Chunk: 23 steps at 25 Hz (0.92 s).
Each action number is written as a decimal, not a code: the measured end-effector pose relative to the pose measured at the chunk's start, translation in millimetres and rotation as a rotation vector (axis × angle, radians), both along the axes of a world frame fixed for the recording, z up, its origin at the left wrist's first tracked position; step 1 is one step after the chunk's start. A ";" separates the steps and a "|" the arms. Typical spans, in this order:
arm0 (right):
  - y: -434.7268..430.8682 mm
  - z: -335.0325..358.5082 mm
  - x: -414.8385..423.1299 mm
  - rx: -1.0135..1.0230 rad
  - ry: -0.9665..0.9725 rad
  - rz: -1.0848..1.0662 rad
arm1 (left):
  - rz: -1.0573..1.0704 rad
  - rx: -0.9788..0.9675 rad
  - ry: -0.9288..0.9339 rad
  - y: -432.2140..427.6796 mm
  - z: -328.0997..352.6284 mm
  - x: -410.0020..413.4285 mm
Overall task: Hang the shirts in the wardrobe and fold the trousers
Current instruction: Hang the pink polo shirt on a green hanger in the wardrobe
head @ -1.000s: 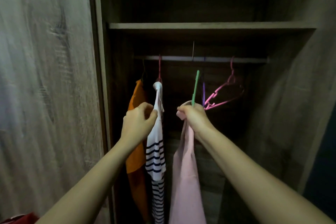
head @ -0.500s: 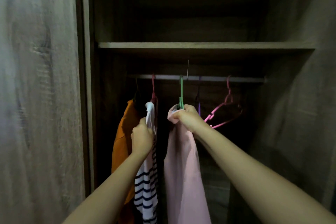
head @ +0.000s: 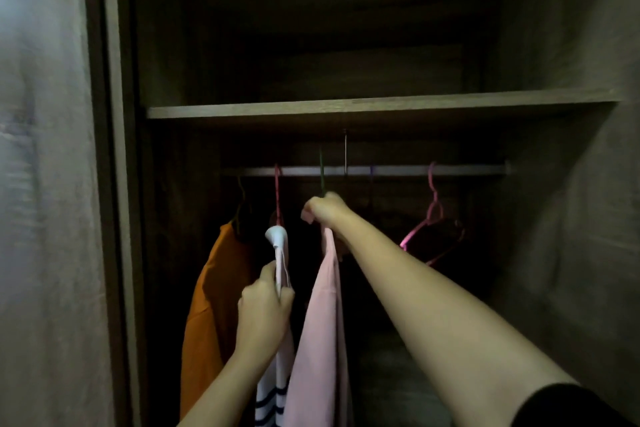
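Inside the dark wardrobe a metal rail (head: 398, 170) runs under a shelf. My right hand (head: 327, 208) grips the top of a pink shirt (head: 320, 329) at its green hanger (head: 321, 172), whose hook reaches over the rail. My left hand (head: 265, 308) is closed on the white, navy-striped shirt (head: 277, 388) hanging from a red hanger (head: 277, 191). An orange shirt (head: 207, 305) hangs at the far left.
An empty pink hanger (head: 433, 218) hangs at the right of the rail, with a purple hook (head: 371, 170) between it and my right hand. The shelf (head: 346, 107) is just above the rail. The wardrobe's left panel (head: 114, 184) is close to the orange shirt.
My right hand has risen with the pink shirt until the green hook is at the rail. My left hand has slid lower on the striped shirt. The camera has tilted up.
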State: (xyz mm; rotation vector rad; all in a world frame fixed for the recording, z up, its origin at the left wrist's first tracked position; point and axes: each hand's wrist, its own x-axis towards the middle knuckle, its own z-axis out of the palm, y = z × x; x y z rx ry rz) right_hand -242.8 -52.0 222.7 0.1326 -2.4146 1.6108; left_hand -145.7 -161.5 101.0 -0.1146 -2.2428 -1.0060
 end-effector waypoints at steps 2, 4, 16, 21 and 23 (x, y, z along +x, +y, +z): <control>0.1 -12.9 -9.9 0.054 -0.025 -0.005 | -0.010 -0.009 -0.007 0.7 -2.1 -0.3; 2.6 -27.7 -15.5 0.148 -0.037 -0.010 | -0.008 -0.028 -0.021 0.3 -2.1 0.6; -10.5 -12.7 62.1 0.616 0.561 -0.160 | 0.039 -0.030 0.066 -34.3 -3.9 34.6; -75.7 -54.4 118.0 0.297 0.847 0.110 | 0.095 0.034 0.246 -100.5 -13.9 105.8; -112.1 -86.1 143.1 0.249 0.836 0.213 | 0.170 0.081 0.313 -135.4 -23.2 140.4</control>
